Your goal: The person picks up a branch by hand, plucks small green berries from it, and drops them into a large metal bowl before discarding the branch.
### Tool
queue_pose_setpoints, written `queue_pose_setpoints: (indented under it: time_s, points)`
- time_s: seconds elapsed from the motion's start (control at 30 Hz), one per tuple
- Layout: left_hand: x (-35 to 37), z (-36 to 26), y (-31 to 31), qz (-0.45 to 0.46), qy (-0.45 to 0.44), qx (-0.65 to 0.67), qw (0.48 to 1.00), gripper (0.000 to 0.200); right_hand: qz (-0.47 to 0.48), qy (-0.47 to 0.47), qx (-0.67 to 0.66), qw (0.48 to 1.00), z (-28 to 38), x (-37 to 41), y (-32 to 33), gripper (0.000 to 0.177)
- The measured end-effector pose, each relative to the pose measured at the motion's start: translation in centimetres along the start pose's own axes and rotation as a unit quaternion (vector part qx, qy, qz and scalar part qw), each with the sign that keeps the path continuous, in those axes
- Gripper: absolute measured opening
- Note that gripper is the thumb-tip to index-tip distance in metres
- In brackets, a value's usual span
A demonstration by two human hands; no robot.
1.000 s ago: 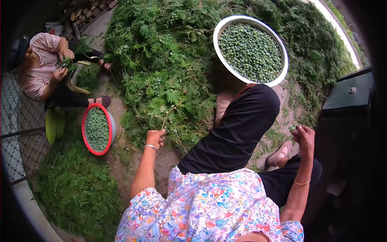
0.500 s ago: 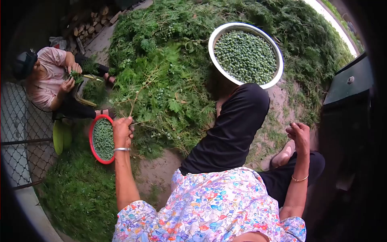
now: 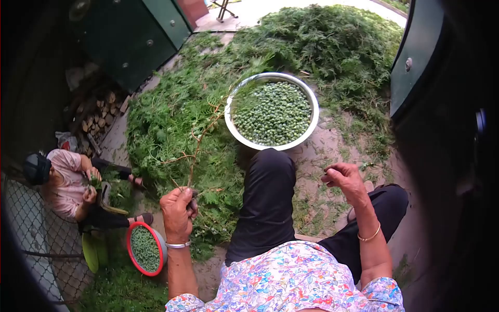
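Observation:
My left hand (image 3: 178, 212) is closed around the lower end of a thin, branching evergreen sprig (image 3: 195, 151). The sprig stands up and away from me, its leafy tip overlapping the left rim of a wide white basin (image 3: 315, 115) in view. Small round green cones or berries (image 3: 275, 114) fill much of that basin, which sits just beyond my knee. Above my other leg hangs my right hand (image 3: 344, 182), fingers curled and pressed together; whatever may be between them is hidden. A silver bangle circles the left wrist, a thin gold-coloured one the right.
Cut evergreen branches (image 3: 332, 41) are heaped behind and left of the basin. At left sits another person (image 3: 67, 182) holding greenery, near a red-rimmed basin (image 3: 162, 253) of green berries. Firewood (image 3: 101, 114), green metal doors (image 3: 130, 41) and a wire fence (image 3: 47, 239) stand around.
The head view has shifted, showing more of the doorway. My left hand still grips the sprig, whose tip now reaches the white basin's edge. My right hand appears farther left, fingers still curled.

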State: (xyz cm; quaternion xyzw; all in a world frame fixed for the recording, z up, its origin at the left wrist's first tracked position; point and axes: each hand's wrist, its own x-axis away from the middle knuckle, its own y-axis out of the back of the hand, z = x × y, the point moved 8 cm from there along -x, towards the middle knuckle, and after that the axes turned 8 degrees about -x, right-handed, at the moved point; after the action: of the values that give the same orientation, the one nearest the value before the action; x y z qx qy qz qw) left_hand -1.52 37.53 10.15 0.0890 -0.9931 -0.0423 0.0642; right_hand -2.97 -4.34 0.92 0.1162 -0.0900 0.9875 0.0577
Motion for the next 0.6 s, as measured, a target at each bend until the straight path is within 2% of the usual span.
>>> queue_pose_setpoints:
  time_s: [0.03, 0.13, 0.2, 0.23, 0.3, 0.43, 0.5, 0.57, 0.6]
  points:
    - [-0.3, -1.1, -2.7, 0.03, -0.014, 0.01, 0.999, 0.015, 0.017, 0.017, -0.017, 1.0, 0.8, 0.2, -0.4, 0.025]
    - [-0.8, -3.8, -11.4, 0.13, -0.027, 0.045, 0.99, 0.014, -0.02, 0.058, -0.02, 0.998, 3.9, 1.1, 0.1, 0.024]
    - [-1.0, -5.0, -16.9, 0.196, -0.045, 0.05, 0.978, 0.014, -0.054, 0.188, 0.047, 0.98, 7.9, 2.0, 0.9, 0.024]
    - [-1.0, -5.3, -19.6, 0.233, -0.048, 0.054, 0.97, 0.014, -0.081, 0.192, 0.049, 0.977, 8.9, 2.0, 1.6, 0.024]
    - [-0.8, -5.5, -24.8, 0.288, -0.073, 0.051, 0.953, 0.013, -0.142, 0.259, 0.046, 0.954, 11.8, 2.2, 3.8, 0.025]
    - [0.7, -4.4, -33.6, 0.355, -0.077, 0.015, 0.932, 0.013, -0.184, 0.216, 0.033, 0.958, 13.6, 0.5, 8.7, 0.032]
    - [1.8, -2.8, -37.1, 0.404, -0.073, 0.0, 0.912, 0.015, -0.2, 0.186, -0.088, 0.958, 12.9, -0.4, 11.0, 0.032]
    - [3.0, -1.3, -39.8, 0.432, -0.082, -0.02, 0.898, 0.017, -0.228, 0.16, -0.12, 0.953, 11.6, -1.1, 13.5, 0.028]
    - [3.5, -0.4, -41.0, 0.453, -0.097, -0.036, 0.886, 0.019, -0.246, 0.147, -0.186, 0.94, 10.8, -1.1, 14.6, 0.024]
